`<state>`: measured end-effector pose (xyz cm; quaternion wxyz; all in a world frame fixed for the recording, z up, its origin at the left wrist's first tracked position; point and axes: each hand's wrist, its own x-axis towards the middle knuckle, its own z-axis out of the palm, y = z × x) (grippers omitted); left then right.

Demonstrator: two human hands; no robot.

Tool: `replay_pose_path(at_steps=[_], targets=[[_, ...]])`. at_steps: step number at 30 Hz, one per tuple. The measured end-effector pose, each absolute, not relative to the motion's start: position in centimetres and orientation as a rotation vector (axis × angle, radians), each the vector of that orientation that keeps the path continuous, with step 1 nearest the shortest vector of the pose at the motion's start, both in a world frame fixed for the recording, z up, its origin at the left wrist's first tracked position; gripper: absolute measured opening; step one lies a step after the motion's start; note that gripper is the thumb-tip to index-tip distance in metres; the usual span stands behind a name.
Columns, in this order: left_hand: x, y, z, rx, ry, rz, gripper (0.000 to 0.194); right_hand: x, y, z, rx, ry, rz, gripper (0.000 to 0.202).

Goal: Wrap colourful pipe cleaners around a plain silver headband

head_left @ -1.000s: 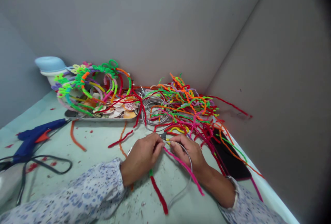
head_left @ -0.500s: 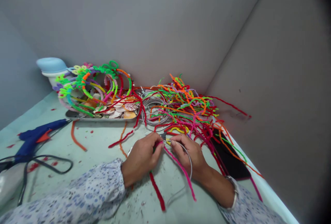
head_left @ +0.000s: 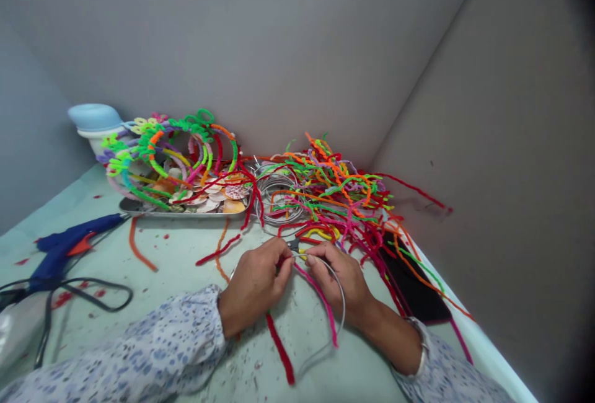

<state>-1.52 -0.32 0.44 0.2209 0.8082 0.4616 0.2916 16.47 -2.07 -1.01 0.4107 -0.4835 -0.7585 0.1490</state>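
My left hand [head_left: 255, 285] is closed in a pinch around a grey wire and the upper end of a pink pipe cleaner [head_left: 325, 304], which hangs down toward the table. My right hand [head_left: 343, 282] pinches the same wire [head_left: 343, 304] close by, and the wire bows past that hand and curves down to the tabletop. Below my left hand a dark red pipe cleaner [head_left: 281, 353] sticks out; its upper part is hidden. Just beyond the fingertips lies a dark-jawed tool [head_left: 294, 245] that looks like pliers, partly covered.
A heap of colourful pipe cleaners [head_left: 344, 186] and a coil of wire [head_left: 276, 198] lie behind my hands. Left of them, a tray [head_left: 204, 216] holds shells and decorated hoops [head_left: 186, 136]. A blue glue gun [head_left: 74, 245] lies left, a phone [head_left: 421, 291] right.
The lower end of the pink pipe cleaner has swung left and up, with less of it hanging free. The red one's lower end has shifted slightly left. Both hands stay nearly in place.
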Motion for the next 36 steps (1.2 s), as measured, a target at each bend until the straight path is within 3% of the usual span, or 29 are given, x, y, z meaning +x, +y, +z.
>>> replay_pose_path(at_steps=[17,36], targets=[[-1.49,-0.45,0.54,2.287,1.309,0.801,0.012,16.57,-2.17,-1.36,-1.211,-1.934,0.343,0.01],[-1.31,-0.08,0.24,1.741,1.184,0.873,0.017,16.4,-1.31,-1.83,-1.224,-1.775,0.464,0.018]])
